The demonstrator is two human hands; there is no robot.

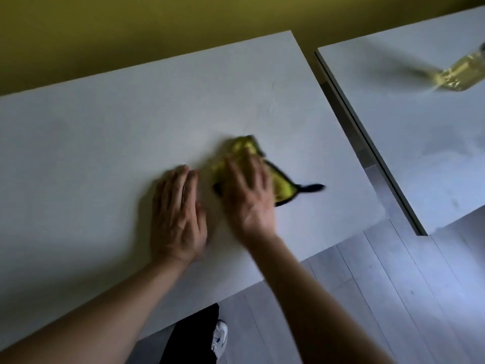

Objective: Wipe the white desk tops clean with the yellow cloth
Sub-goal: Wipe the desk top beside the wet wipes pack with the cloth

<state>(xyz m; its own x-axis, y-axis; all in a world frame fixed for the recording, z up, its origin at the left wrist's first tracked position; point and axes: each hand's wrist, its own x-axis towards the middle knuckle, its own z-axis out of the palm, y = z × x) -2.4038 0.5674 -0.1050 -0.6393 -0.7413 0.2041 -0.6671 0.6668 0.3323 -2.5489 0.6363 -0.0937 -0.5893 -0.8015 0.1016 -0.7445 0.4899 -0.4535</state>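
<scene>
Right hand presses yellow cloth flat on near white desk, fingers straight and slightly spread, prob. for even wiping pressure. Left hand lies flat beside it, fingers together, likely bracing. 2nd desk w/ bottle waits.

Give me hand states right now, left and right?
Left hand: open, flat on the white desk, holding nothing.
Right hand: open, fingers straight, pressing the yellow cloth onto the desk.
</scene>
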